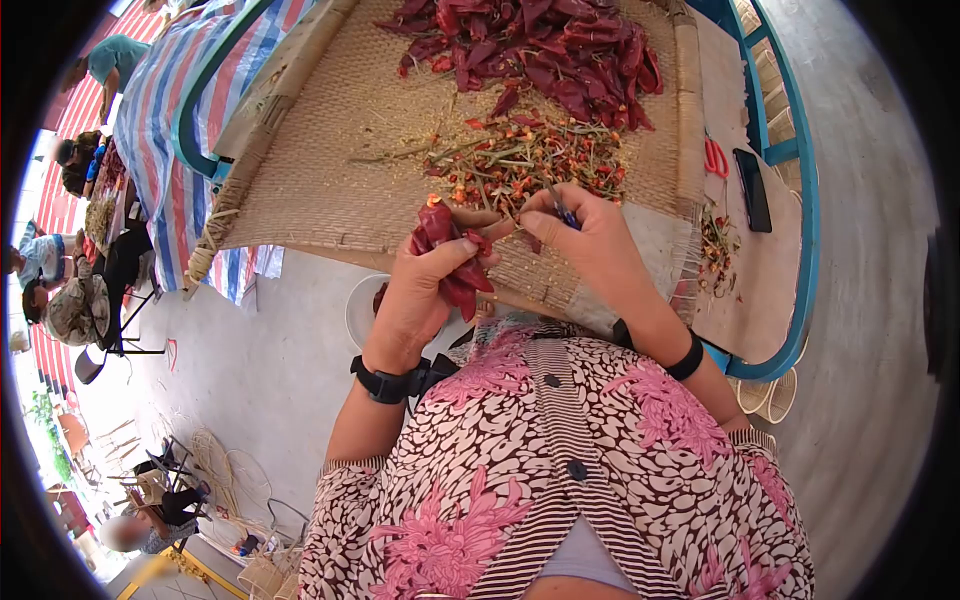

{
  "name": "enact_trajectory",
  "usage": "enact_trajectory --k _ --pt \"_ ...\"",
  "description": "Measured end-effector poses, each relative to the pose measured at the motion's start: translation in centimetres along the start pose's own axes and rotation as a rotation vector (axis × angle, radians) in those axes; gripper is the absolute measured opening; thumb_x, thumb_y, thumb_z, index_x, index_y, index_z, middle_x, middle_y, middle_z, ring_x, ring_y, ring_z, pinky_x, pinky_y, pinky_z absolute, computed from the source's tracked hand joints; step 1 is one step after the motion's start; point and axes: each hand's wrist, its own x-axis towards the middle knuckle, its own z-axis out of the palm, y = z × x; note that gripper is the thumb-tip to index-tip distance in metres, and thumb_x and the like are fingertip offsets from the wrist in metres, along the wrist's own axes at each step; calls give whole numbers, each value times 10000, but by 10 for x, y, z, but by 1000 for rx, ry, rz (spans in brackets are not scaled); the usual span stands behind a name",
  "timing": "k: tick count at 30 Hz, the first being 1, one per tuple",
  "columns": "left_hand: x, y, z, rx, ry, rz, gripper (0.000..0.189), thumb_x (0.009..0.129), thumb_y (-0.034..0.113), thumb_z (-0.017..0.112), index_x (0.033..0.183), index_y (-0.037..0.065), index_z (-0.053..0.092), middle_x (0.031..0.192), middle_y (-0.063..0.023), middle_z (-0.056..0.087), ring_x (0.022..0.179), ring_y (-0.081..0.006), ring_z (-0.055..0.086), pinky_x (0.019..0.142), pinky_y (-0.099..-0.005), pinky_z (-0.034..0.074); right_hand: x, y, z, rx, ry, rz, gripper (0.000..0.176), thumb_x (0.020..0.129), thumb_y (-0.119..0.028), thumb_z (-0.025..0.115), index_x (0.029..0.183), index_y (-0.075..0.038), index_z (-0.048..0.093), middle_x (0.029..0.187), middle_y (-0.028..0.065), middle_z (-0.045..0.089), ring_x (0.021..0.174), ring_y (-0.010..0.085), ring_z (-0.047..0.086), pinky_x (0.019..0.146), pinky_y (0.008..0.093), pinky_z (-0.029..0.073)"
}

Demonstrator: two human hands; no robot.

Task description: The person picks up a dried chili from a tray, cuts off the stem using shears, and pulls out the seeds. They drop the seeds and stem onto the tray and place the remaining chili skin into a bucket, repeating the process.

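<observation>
While the left hand [412,285] squeezes a few red peppers [462,290], the right hand [575,228] is just beside it with a small tool [567,214]. The left grip is pressed together, with the thumb on top of the peppers. The right grip is pinched around the tool, but I cannot tell if the fingertips hold a bit of pepper too. The peppers are at the near edge of the woven tray [315,165], and their tips hang down.

The left pointer finger sticks out toward the tool. If the tool is sharp and slips, it could nick that finger, because the two hands are so close. If the left thumb gets loose, a pepper could slide out and fall over the edge, maybe into the pale bowl [352,318] or onto the floor [250,370].

The pile of stems [545,155] lies close to the big heap of peppers [540,55], so one bump could mix them up. Some scraps [716,250] are on the desk [765,285], by the red scissors [716,158] and the phone [753,190]. A swinging right elbow could push the tray and spill more.
</observation>
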Motion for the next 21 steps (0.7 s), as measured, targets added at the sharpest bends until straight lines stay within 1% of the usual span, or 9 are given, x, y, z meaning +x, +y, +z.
enact_trajectory --k 1,4,6,9,13,16,18,19,21 --pt "1 -1 1 32 -6 -3 293 859 6 589 1148 -28 554 1068 -128 641 945 -203 650 784 -292 534 -1 3 2 126 -12 -90 231 798 -184 720 952 -32 638 843 98 632 751 250 629 667 330 487" --pt "0 -2 2 125 -19 9 298 869 26 600 1160 -24 556 1055 -112 649 892 -169 655 760 -279 534 -1 -2 5 -414 7 -404 215 790 -164 722 952 -49 640 847 88 616 738 252 628 645 333 484" --pt "0 -5 3 178 -13 51 291 879 40 608 1157 -24 555 1049 -106 649 879 -167 656 744 -276 536 -2 -2 5 -449 35 -410 212 785 -155 725 948 -54 635 851 85 604 724 253 626 629 330 483" --pt "-1 -1 11 95 -9 12 280 890 58 615 1151 -23 556 1022 -100 650 884 -170 656 748 -275 535 -3 -2 4 -520 63 -463 206 778 -147 730 933 -55 630 852 88 597 703 255 624 604 330 478" --pt "2 2 8 97 -57 -8 278 891 62 623 1143 -32 552 997 -104 648 891 -191 658 766 -297 535 -5 -3 4 -558 103 -553 184 775 -144 730 891 -44 628 827 93 590 670 260 617 572 326 469" --pt "1 4 13 60 -45 -12 274 887 46 615 1138 -38 548 988 -108 647 887 -203 658 781 -314 536 -6 -7 4 -411 129 -439 182 796 -144 723 898 -27 627 791 88 572 664 223 600 592 310 460" --pt "1 1 8 13 -51 -10 270 884 35 609 1136 -41 546 984 -109 646 889 -210 658 793 -321 536 -4 2 5 -150 70 -320 188 811 -146 717 905 -12 624 777 80 558 678 190 580 608 299 448" --pt "1 0 9 15 -37 -11 278 881 35 608 1141 -35 541 974 -112 644 878 -216 656 777 -321 540 -3 6 5 -20 39 -259 192 819 -147 714 908 -4 622 770 76 551 685 174 569 617 294 443" --pt "2 -1 12 18 -12 -9 294 874 35 605 1152 -23 529 954 -118 638 855 -227 651 746 -320 550 -5 3 5 36 26 -225 204 827 -153 713 912 6 620 770 70 541 707 153 550 631 288 435"
